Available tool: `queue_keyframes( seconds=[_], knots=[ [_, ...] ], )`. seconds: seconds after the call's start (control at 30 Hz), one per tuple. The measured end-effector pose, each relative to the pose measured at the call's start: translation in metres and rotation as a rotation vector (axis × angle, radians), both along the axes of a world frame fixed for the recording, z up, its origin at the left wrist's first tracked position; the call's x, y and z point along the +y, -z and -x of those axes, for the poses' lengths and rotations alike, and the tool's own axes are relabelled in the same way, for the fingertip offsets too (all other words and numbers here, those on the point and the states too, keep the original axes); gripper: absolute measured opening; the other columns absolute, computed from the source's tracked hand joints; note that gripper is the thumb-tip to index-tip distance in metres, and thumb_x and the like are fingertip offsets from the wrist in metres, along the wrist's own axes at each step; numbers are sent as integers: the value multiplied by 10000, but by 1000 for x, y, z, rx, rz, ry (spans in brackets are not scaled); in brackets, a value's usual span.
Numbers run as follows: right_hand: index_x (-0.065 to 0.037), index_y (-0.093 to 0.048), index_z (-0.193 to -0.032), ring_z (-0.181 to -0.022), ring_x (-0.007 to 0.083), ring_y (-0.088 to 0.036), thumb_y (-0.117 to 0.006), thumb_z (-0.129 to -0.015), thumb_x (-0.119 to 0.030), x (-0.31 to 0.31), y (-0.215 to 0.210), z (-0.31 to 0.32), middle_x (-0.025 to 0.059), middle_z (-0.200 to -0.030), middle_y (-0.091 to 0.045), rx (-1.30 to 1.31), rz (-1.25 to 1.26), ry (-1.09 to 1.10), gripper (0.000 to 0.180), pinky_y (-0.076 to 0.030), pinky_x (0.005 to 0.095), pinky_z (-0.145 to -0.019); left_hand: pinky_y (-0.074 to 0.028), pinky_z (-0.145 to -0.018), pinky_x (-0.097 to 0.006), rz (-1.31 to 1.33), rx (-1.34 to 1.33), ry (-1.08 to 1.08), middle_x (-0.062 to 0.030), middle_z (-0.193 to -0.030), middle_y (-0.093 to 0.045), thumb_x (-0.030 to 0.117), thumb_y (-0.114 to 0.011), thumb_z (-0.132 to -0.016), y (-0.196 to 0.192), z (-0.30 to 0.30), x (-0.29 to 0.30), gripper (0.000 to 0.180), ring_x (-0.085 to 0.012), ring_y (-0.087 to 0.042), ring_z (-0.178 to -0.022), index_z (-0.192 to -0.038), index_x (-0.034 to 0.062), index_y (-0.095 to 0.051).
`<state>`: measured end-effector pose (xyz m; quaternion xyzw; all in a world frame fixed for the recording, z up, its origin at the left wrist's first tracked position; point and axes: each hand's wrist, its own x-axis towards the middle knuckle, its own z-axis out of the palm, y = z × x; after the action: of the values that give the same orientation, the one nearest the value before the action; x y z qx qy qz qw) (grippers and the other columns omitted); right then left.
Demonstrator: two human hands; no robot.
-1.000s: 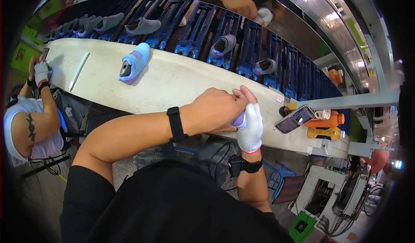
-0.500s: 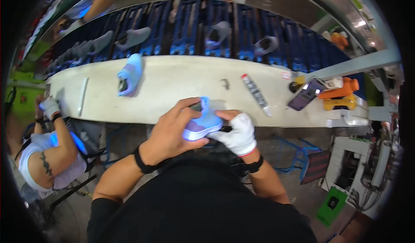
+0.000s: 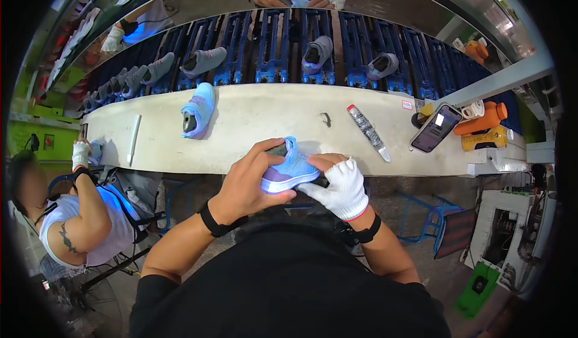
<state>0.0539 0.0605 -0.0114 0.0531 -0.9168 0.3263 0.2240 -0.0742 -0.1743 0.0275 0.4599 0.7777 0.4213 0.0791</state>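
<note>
A light-blue and lilac sneaker (image 3: pixel 295 168) with a white sole is held between my two hands over the table's near edge. My bare left hand (image 3: pixel 244 180) wraps its heel end, thumb low along the sole and fingers over the top. In a white glove with bare fingertips, my right hand (image 3: pixel 338 187) grips the toe end, thumb beneath and fingers above. Something small and dark shows between that thumb and fingers; I cannot make out what. Another blue sneaker (image 3: pixel 198 111) rests on the table, to the left beyond my hands.
On the pale table (image 3: pixel 259 112) lie a marker-like tube (image 3: pixel 368 133), a small dark strip (image 3: pixel 326 119), a phone (image 3: pixel 436 127), an orange bottle (image 3: pixel 483 119) and a white bar (image 3: pixel 133 139). Behind runs a blue conveyor (image 3: pixel 274 49) bearing several shoes. A co-worker (image 3: pixel 84 217) sits at left.
The whole view has shifted slightly right and become sharper. My grip on the sneaker looks the same. At left, the co-worker's head now shows and their gloved hand is by a blue thing.
</note>
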Motion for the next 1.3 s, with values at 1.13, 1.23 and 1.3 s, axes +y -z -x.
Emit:
queue_keyframes(
  seconds=[1.13,1.23,1.3],
  knots=[
    [-190,-621,-1077,-547,142,-447,-458,-1182,-591,-13,-20,77,-1,-728,-525,-13,2137,-116,446,-387,335,-565,-568,-1126,-467,191,170,-13,-202,-1620,-565,138,-980,-692,-27,-11,17,935,-409,-633,-1383,-1530,2,-588],
    [-183,-656,-1080,-540,126,-408,-421,-1194,-577,-20,-22,74,-15,-736,-510,3,2225,-216,473,-365,309,-552,-573,-1113,-471,218,205,21,-223,-1597,-560,151,-965,-726,-32,-11,18,893,-423,-638,-1355,-1515,-21,-582],
    [-186,-658,-1078,-538,128,-419,-419,-1187,-595,-34,-21,72,-16,-719,-506,-17,2246,-158,487,-372,314,-557,-578,-1103,-473,227,224,20,-232,-1587,-559,157,-959,-742,-32,-13,18,874,-427,-642,-1341,-1508,-30,-582]
  ],
)
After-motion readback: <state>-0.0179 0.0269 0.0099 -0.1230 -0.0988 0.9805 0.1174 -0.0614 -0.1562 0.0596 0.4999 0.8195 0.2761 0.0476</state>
